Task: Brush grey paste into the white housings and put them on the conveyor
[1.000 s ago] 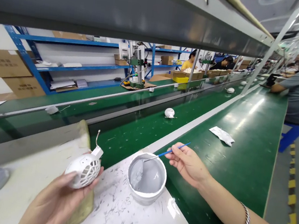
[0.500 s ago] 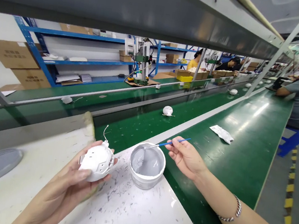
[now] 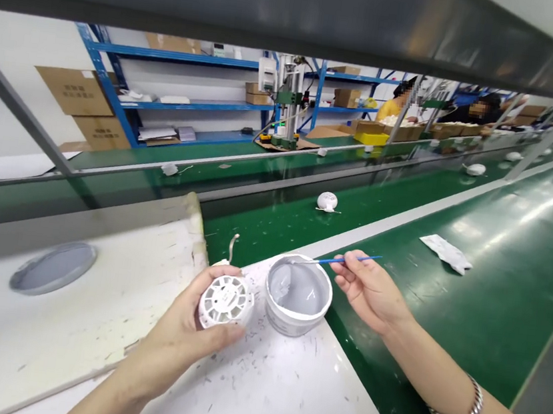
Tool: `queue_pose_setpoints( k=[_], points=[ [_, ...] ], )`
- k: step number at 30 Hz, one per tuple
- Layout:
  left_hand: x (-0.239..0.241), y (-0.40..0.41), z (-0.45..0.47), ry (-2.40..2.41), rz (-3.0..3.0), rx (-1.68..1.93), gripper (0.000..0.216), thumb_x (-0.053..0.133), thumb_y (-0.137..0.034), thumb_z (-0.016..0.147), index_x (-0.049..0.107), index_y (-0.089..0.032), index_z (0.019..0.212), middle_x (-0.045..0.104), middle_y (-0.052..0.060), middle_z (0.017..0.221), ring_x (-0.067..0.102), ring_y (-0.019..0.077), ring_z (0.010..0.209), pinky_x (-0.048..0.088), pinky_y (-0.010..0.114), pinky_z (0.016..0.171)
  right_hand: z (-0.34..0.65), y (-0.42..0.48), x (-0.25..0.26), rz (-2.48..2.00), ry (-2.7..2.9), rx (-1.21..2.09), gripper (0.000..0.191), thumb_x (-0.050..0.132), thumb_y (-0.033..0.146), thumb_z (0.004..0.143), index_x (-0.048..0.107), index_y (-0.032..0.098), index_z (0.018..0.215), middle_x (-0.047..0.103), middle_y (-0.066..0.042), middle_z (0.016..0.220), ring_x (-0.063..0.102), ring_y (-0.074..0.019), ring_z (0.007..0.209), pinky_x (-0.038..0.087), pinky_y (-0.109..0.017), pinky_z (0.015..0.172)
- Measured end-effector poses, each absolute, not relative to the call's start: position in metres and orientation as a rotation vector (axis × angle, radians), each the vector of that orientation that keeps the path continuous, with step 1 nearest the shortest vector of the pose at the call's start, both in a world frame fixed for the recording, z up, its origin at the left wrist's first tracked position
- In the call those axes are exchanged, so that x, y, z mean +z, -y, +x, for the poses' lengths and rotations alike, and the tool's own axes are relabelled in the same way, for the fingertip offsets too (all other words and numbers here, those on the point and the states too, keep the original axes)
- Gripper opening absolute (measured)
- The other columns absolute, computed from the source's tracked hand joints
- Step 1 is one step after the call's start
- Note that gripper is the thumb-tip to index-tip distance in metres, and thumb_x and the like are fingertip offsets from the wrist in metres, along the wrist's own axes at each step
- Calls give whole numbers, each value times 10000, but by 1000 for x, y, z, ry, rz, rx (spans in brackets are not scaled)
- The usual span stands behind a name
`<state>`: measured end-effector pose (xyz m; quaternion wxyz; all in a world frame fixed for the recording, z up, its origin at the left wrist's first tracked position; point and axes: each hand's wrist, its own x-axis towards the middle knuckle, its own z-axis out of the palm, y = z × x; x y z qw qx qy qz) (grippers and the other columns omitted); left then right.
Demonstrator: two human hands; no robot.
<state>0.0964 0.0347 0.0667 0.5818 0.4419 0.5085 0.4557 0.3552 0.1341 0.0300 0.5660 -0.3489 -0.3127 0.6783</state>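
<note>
Beside the paste tub (image 3: 292, 328), your left hand (image 3: 180, 336) grips the vented housing (image 3: 225, 300), no paste on it yet; your right hand (image 3: 369, 291) pinches the brush (image 3: 345, 260), tip at the rim.

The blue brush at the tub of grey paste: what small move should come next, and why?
Probably lift the brush across to the white vented housing. The right hand holds the brush tip at the tub rim, and the left hand holds the housing face-up beside the tub.
</note>
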Motion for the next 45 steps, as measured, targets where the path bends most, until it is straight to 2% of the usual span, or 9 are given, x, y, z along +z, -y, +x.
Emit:
queue_pose_setpoints(
  k=[3,9,14,18,23,27,37,41,45],
  points=[
    [66,-33,95,-1075,973,985,508,727,-325,730,517,-305,1192,607,25,988,529,173,853,406,267,739,357,-136,28,-844,771,1552,211,836,295,676,648,202,703,699,16,766,693,-102,703,560,-150,565],
    [61,-31,100,-1168,1047,908,499,720,-431,750,498,-291,1175,586,21,899,499,161,760,376,270,681,351,-134,39,-842,795,1557,237,849,308,656,646,197,712,690,21,732,688,-101,710,551,-150,585],
    [64,-30,106,-1051,861,911,366,545,-514,860,557,-246,1109,592,31,910,499,131,733,371,228,644,335,-125,66,-771,848,1596,247,848,321,660,632,208,698,682,27,727,685,-104,720,555,-151,577],
    [64,-29,106,-967,783,932,365,543,-528,852,610,-250,1079,588,44,1005,505,140,761,389,224,620,323,-112,80,-726,963,1628,261,820,377,690,614,218,701,674,32,710,689,-108,723,557,-157,589],
    [63,-28,104,-887,701,957,350,597,-500,825,631,-242,1060,585,41,957,514,160,789,428,241,642,316,-96,79,-647,1075,1621,205,780,343,754,631,208,708,691,18,734,687,-87,671,559,-130,572],
    [65,-27,103,-870,712,942,331,538,-486,864,612,-245,1079,574,41,917,519,168,751,462,290,648,316,-89,73,-613,1158,1569,167,758,313,783,639,205,736,701,14,767,676,-74,630,570,-136,578],
    [69,-27,99,-898,820,906,374,626,-354,796,542,-254,1146,597,34,978,500,139,767,367,243,667,321,-74,70,-643,1441,1246,82,707,224,824,650,236,766,696,-16,790,690,-136,689,604,-238,638],
    [68,-26,98,-931,894,878,487,697,-230,723,498,-278,1165,592,10,924,491,136,762,353,248,680,322,-72,70,-627,1476,1244,71,693,215,834,649,232,781,700,-20,804,695,-145,699,605,-247,633],
    [69,-26,97,-919,941,856,494,680,-200,718,491,-275,1168,590,16,944,488,139,764,342,258,671,325,-73,67,-570,1499,1228,56,681,189,841,645,212,805,707,-26,812,695,-142,711,604,-239,630]
  ],
)
